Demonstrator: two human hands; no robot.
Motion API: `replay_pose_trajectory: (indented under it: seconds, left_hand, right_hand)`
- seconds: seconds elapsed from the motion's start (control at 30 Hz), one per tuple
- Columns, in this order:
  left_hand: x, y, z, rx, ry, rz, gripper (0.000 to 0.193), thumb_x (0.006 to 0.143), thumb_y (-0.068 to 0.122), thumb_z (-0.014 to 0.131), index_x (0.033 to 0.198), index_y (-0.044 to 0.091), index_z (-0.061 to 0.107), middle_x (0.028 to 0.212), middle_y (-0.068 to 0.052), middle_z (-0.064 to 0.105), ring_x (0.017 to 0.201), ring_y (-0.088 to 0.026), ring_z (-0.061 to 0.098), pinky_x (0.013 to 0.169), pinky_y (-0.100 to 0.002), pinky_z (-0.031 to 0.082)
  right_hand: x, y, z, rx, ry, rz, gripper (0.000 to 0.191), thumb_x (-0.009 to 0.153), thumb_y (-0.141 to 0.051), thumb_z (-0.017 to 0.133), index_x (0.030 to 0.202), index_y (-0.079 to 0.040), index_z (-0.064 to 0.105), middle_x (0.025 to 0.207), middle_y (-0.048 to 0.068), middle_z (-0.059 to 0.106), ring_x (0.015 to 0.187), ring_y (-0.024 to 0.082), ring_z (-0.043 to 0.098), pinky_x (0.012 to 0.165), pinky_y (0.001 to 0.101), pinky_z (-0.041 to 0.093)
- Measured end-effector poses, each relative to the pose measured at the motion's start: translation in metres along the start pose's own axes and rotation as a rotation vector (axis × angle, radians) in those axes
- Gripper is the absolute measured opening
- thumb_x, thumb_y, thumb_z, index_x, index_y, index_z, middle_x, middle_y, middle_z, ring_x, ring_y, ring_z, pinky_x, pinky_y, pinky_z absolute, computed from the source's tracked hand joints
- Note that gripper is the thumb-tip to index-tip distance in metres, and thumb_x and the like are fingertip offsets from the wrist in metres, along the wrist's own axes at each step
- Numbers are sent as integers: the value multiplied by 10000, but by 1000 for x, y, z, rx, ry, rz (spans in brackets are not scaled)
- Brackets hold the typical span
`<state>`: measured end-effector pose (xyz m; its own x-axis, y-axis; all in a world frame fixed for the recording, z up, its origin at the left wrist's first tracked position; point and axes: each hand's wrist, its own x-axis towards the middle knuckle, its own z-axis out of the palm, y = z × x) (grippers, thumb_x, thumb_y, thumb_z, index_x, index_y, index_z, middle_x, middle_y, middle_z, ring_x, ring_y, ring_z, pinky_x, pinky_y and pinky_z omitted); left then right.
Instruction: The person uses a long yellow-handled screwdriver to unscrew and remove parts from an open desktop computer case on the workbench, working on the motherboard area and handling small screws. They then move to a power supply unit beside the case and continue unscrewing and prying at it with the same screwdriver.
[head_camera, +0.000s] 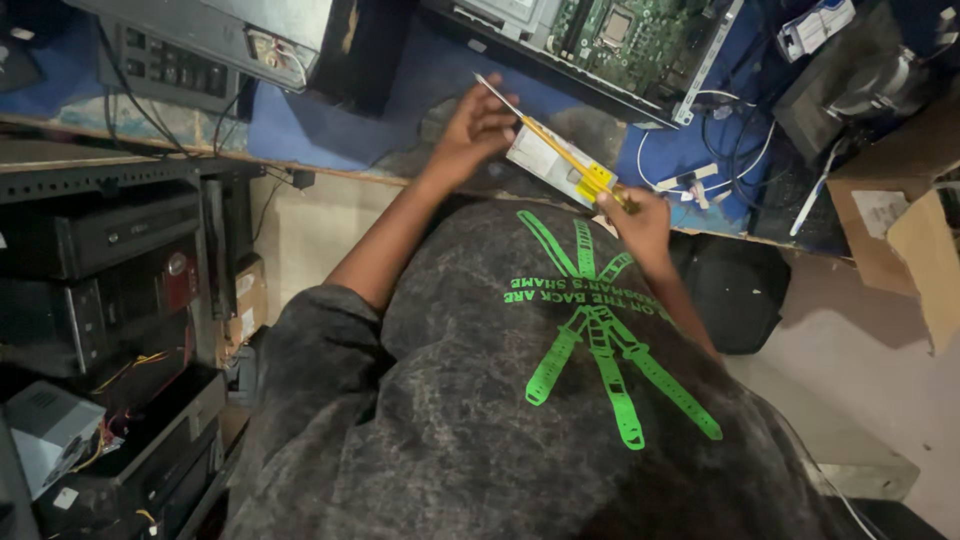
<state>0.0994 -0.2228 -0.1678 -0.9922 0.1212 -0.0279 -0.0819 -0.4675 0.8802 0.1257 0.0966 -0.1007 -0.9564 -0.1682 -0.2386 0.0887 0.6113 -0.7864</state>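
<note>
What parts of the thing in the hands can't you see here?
Head view only:
- Screwdriver: its handle end is buried in the right hand, and the tip near the left hand is too small to tell its type.
- Small silver box: its underside is turned away, one end is covered by the right hand, and its label is too small to make out.
- Circuit board: cut off by the top edge.

Blue-topped workbench (330, 135), shelves of old computer cases (100, 290), pale concrete floor (860, 400).
</note>
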Motion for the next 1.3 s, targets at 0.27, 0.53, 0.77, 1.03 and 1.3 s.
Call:
replay_pose_trajectory:
  seconds: [0.27, 0.53, 0.77, 1.03, 1.3]
  left_hand:
    - [6, 19, -2, -237, 220, -106, 377, 1076, 230, 607, 1372, -4, 612, 1151, -128, 744, 1012, -190, 738, 901, -319, 602]
    - [5, 1, -4, -174, 291, -116, 280, 1042, 202, 634, 1170, -40, 692, 1022, -103, 750, 914, -188, 757, 806, -311, 619]
    - [23, -2, -8, -21, 332, -123, 276, 1036, 229, 651, 1164, -6, 718, 1006, -96, 772, 880, -148, 745, 776, -270, 600]
    - [38, 2, -21, -104, 496, -224, 291, 1003, 283, 638, 1153, 44, 706, 980, -68, 751, 831, -135, 730, 715, -257, 578]
    - [49, -2, -21, -25, 621, -303, 214, 969, 233, 646, 969, 41, 739, 819, -63, 763, 671, -136, 709, 564, -270, 550]
  right_hand:
    - [-18, 8, -12, 103, -4, 42, 286, 973, -226, 778, 798, -10, 714, 649, -51, 600, 584, 24, 470, 522, 222, 338]
    - [-30, 7, -11, 94, 66, 67, 261, 955, -206, 826, 831, -3, 719, 698, -49, 596, 655, 23, 490, 575, 213, 369]
    - [-2, -20, -33, 125, 85, 0, 263, 907, -203, 858, 1010, -10, 712, 833, -22, 674, 744, 37, 574, 654, 206, 467]
    - [53, -32, -28, -111, 19, -245, 246, 909, -166, 869, 1035, 2, 743, 957, 98, 653, 893, 202, 645, 806, 333, 518]
    - [63, -43, -15, -271, -4, -306, 219, 892, -114, 815, 1076, -10, 758, 981, 168, 679, 902, 339, 655, 811, 406, 522]
